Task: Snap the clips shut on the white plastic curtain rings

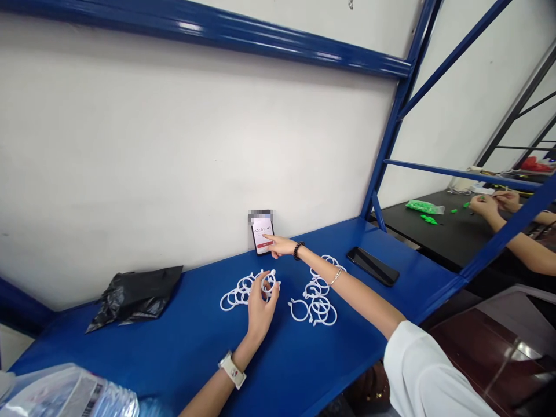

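My left hand (260, 307) pinches a white plastic ring (263, 285) with a small knob between thumb and fingers, above the blue table. Beneath and beside it, a pile of similar white rings (237, 295) lies partly hidden by the hand. My right hand (281, 247) reaches across with its index finger stretched out to the screen of an upright phone (262, 230), which shows a timer at 00:01:44. Nothing is held in that hand; whether the fingertip touches the glass is hard to tell. Under my right forearm lies a second group of white rings (319, 307).
A black plastic bag (134, 295) lies at the back left of the blue table (186, 353). Large clear bottle (73, 391) at front left. A dark phone (372, 265) lies flat at right. Beyond the blue frame (386, 133), another person's hands (490, 204) work near green pieces (428, 219).
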A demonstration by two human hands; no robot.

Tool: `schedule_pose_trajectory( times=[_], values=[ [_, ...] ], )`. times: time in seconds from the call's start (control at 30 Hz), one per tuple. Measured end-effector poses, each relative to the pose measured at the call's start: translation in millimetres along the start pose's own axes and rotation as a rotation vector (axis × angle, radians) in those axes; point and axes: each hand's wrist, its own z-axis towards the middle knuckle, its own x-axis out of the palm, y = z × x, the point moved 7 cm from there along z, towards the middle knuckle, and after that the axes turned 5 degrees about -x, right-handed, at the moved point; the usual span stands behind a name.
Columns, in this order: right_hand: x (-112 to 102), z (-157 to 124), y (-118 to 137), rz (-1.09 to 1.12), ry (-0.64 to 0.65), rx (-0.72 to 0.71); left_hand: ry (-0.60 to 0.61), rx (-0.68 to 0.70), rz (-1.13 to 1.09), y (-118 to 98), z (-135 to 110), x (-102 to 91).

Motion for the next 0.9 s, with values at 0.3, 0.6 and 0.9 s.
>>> schedule_pose_trajectory(
  times=[0.3, 0.6, 0.9],
  values=[
    [-3, -67, 2, -0.469, 0.068, 0.032, -0.203, 0.033, 0.323, 3, 2, -11.7],
    [53, -132, -11, -0.792, 0.010, 0.056, 0.398, 0.222, -0.069, -78, -31, 0.1],
    [44, -105, -5, -0.419, -0.076, -0.252, 1.546, 0.070, -0.326, -98, -103, 36.7]
  ],
)
